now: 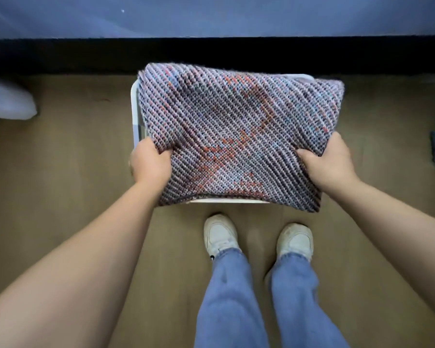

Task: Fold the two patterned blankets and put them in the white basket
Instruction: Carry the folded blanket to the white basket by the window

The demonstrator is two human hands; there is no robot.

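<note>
Wood floor (73,146), bed (211,16) edge ahead. Grip: left hand (150,163) and right hand (328,164) each pinch a near corner of the folded patterned blanket (236,136), held flat over the white basket (135,106), covering it. Folding looks done for this one; drop-in pending. Other one not in view, basket contents hidden.

1. One camera, worn on the person's head, gives the only view.
2. It looks forward and steeply down, nearly straight at the floor (60,172), from standing height.
3. The person's own shoes (220,234) and jeans (231,297) lie at the bottom middle; a dark band (211,54) runs across the top.
4. The left hand (151,162) and right hand (329,162) sit mid-frame at arm's reach, with the blanket (236,136) between them; the forearms (98,234) enter from the lower corners, close to the lens.
</note>
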